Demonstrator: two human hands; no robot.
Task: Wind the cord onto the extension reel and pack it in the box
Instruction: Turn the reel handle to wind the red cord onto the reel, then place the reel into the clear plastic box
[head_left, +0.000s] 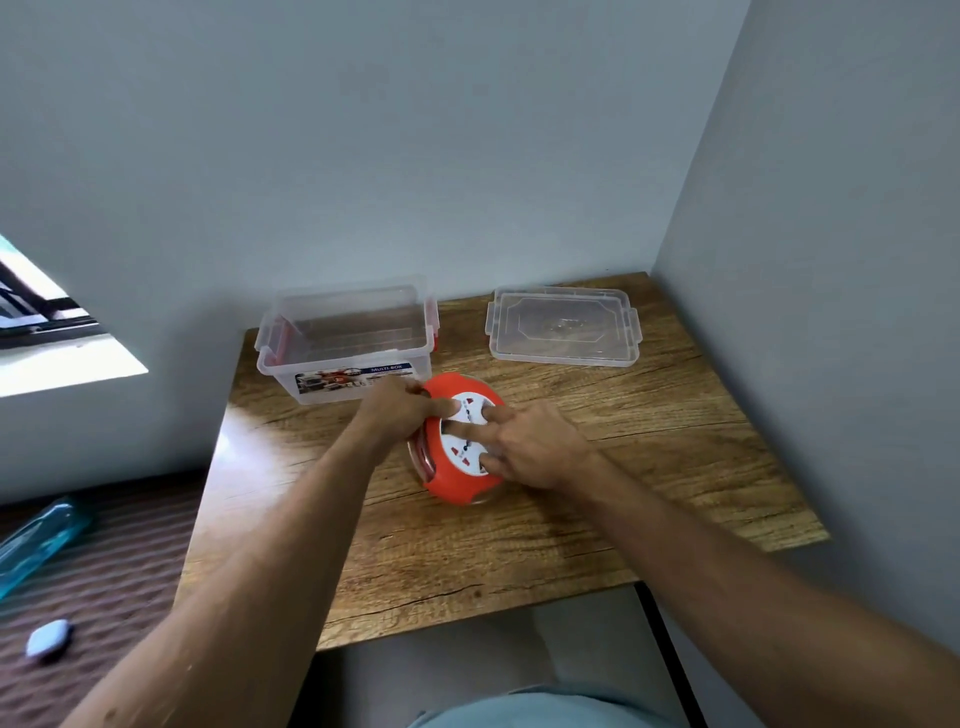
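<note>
An orange extension reel (453, 480) with a white socket face lies flat in the middle of the wooden table (519, 545). My left hand (400, 413) grips its left rim, thumb on the orange edge. My right hand (524, 447) rests on the white face, fingers pressed into its recesses. Coils of cord show through the clear side at the reel's left. The plug end is hidden. Behind the reel stands a clear plastic box (358, 332) with red latches, open and holding nothing. Its clear lid (563, 325) lies flat to the right.
The table sits in a corner, walls behind and at its right. To the left lies a striped brown surface with a blue bottle (36, 540) and a small white object (48, 639). A window (36, 322) is at far left.
</note>
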